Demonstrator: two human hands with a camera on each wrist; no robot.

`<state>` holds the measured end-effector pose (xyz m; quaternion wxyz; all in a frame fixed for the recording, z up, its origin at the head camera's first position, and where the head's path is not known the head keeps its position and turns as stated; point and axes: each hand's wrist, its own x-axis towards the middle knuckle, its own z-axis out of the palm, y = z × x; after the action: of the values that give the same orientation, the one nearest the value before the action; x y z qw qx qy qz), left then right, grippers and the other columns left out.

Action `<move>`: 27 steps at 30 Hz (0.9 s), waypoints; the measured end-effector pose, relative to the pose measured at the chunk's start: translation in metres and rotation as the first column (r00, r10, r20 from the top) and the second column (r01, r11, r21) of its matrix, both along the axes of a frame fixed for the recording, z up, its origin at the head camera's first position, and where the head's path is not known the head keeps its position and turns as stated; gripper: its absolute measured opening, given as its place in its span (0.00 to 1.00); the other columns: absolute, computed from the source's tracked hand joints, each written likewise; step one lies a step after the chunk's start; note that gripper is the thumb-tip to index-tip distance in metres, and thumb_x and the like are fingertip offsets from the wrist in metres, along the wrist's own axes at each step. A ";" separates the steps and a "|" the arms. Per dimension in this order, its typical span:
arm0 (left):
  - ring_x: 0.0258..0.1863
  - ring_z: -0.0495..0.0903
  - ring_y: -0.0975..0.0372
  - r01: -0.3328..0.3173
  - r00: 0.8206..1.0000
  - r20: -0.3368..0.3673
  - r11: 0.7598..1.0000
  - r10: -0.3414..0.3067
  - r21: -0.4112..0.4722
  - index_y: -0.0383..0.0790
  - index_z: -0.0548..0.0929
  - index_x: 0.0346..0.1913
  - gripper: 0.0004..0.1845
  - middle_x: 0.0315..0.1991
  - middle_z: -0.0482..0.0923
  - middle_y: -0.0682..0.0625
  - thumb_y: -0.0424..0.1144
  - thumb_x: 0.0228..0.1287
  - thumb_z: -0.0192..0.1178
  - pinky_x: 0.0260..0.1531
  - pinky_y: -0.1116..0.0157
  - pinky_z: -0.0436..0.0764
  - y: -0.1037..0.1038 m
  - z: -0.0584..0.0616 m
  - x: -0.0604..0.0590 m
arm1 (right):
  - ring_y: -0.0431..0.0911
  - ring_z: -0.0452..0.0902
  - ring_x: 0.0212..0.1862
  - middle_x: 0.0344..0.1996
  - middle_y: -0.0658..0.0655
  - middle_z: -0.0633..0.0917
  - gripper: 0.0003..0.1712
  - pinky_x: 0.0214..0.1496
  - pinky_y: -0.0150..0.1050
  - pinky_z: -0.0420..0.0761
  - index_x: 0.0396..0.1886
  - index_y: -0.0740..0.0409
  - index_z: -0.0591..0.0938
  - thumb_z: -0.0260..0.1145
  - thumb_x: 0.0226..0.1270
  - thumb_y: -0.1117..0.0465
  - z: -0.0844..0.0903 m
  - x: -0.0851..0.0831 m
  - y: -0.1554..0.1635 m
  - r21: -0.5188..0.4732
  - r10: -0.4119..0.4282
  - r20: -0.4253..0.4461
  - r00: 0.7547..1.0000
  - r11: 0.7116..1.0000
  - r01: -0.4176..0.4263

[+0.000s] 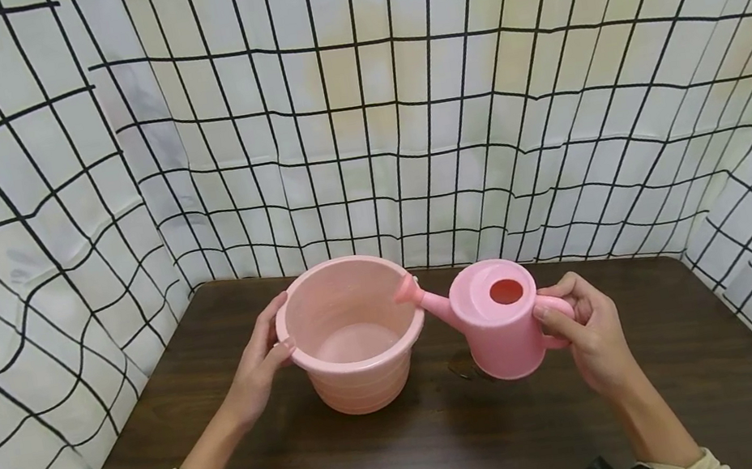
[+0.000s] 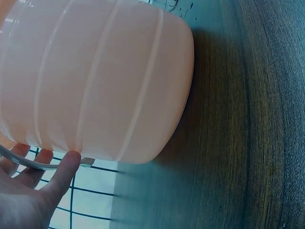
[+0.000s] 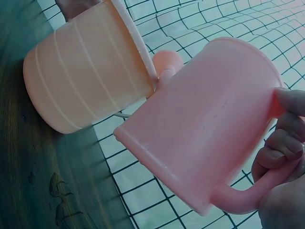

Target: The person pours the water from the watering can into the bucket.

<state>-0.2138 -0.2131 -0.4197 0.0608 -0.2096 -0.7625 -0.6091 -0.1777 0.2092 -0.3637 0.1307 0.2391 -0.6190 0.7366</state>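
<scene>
We note the right hand [image 1: 594,331] gripping the can [image 1: 500,321] by its handle, lifted off the table [image 1: 411,458], spout at the bucket [image 1: 355,336] rim. Left hand [image 1: 259,364] fingers curl over the rim's near-left side, steadying the bucket.

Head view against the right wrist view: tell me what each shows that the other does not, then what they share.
Only the head view shows the left hand holding the bucket's rim, the round hole in the watering can's top, the bucket's inside and both sleeves. Only the right wrist view shows the watering can's underside lifted off the table and wet marks on the wood. Both show the pink bucket, the pink watering can with its spout at the bucket's rim, and the right hand gripping its handle.
</scene>
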 end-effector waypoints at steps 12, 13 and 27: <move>0.57 0.70 0.57 0.004 1.000 0.009 1.000 -0.004 0.000 0.50 0.50 0.76 0.31 0.71 0.58 0.40 0.37 0.73 0.42 0.48 0.72 0.78 0.000 -0.001 -0.001 | 0.40 0.81 0.29 0.33 0.54 0.87 0.12 0.27 0.36 0.83 0.40 0.65 0.75 0.54 0.63 0.82 0.000 -0.003 0.001 0.004 0.002 -0.001 1.000 1.000 -0.002; 0.58 0.70 0.57 0.005 1.000 0.008 1.000 -0.005 -0.001 0.50 0.50 0.76 0.31 0.71 0.58 0.40 0.37 0.73 0.42 0.48 0.72 0.78 0.000 0.000 -0.001 | 0.40 0.81 0.29 0.33 0.54 0.87 0.12 0.27 0.36 0.83 0.40 0.66 0.75 0.54 0.63 0.82 0.001 -0.003 0.001 0.005 0.003 -0.002 1.000 1.000 -0.003; 0.58 0.72 0.58 -0.003 1.000 0.013 1.000 0.003 -0.010 0.48 0.51 0.76 0.31 0.71 0.59 0.40 0.37 0.72 0.44 0.48 0.71 0.79 -0.002 0.002 -0.002 | 0.39 0.79 0.28 0.32 0.50 0.86 0.12 0.30 0.35 0.84 0.40 0.60 0.75 0.55 0.64 0.80 0.006 -0.005 0.004 0.091 -0.001 0.009 1.000 0.996 0.001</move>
<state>-0.2154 -0.2147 -0.4178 0.0558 -0.2050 -0.7661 -0.6066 -0.1830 0.2134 -0.3581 0.1172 0.2412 -0.6528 0.7085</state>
